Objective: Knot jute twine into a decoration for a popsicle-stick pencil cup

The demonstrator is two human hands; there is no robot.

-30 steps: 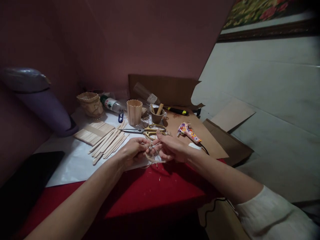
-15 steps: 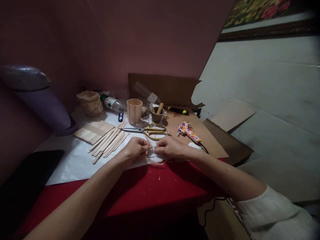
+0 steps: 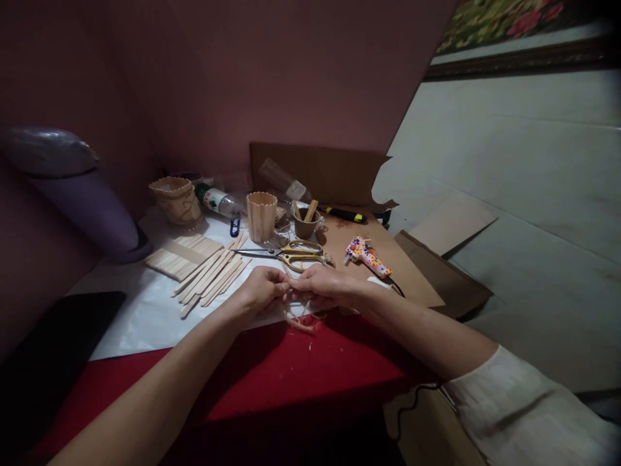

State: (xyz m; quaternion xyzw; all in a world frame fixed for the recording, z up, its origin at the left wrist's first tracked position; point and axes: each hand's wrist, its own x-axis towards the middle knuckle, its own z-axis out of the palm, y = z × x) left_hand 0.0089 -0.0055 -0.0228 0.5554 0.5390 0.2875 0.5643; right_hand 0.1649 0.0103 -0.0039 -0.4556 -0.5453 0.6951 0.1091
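Both hands meet over the front edge of the white sheet, pinching a light brown twine (image 3: 301, 321) whose loose strands hang below the fingers. My left hand (image 3: 264, 288) has its thumb and fingertips pressed together on the twine. Touching it, my right hand (image 3: 323, 285) is closed on the same twine, its fingertips partly hidden. Just behind the hands lie gold-handled scissors (image 3: 291, 253), blades pointing left. To the left, loose wooden craft sticks (image 3: 209, 275) fan out beside a banded bundle of sticks (image 3: 184, 254).
A stick-covered cup (image 3: 262, 217), a small pot (image 3: 305, 225) and a decorated basket-like cup (image 3: 175, 199) stand behind. Plastic bottles (image 3: 220, 200) lie near the wall. On cardboard (image 3: 412, 285) at right rest a flowered glue gun (image 3: 367, 256) and a yellow-black cutter (image 3: 345, 214).
My right hand has moved left until it meets the left hand. The hanging twine strands have shifted slightly lower; the left hand has barely moved.
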